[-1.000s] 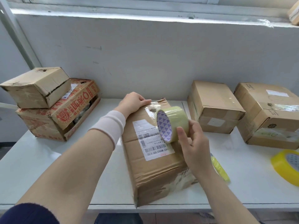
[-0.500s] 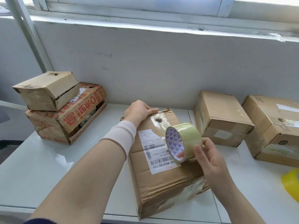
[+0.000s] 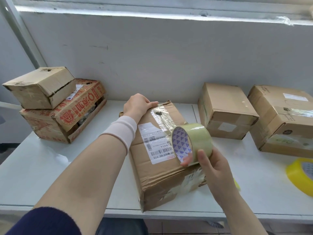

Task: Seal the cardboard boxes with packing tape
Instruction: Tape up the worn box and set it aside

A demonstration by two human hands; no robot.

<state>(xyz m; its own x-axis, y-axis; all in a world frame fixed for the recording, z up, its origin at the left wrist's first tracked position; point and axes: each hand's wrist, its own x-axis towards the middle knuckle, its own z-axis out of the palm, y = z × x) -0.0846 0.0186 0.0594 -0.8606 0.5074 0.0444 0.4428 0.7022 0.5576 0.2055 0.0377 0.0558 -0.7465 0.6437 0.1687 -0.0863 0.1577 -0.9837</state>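
Note:
A worn cardboard box (image 3: 162, 173) with a white shipping label lies on the white table (image 3: 42, 167) in front of me. My left hand (image 3: 137, 104) presses down on the box's far end, thumb lying on a strip of clear tape (image 3: 165, 116) that runs along the box top. My right hand (image 3: 211, 165) holds a roll of clear packing tape (image 3: 194, 141) above the box's near right part, fingers inside the core and thumb on the outside. The strip stretches from the roll toward my left hand.
Two stacked boxes (image 3: 55, 106) stand at the left, the lower one printed in red. Two plain boxes (image 3: 227, 111) (image 3: 284, 119) sit at the right by the wall. A yellow tape roll (image 3: 301, 173) lies at the right edge. A yellow object (image 3: 237, 184) peeks from behind my right wrist.
My right hand has drawn the tape roll back toward me along the box, lengthening the strip. My left hand has stayed at the far end.

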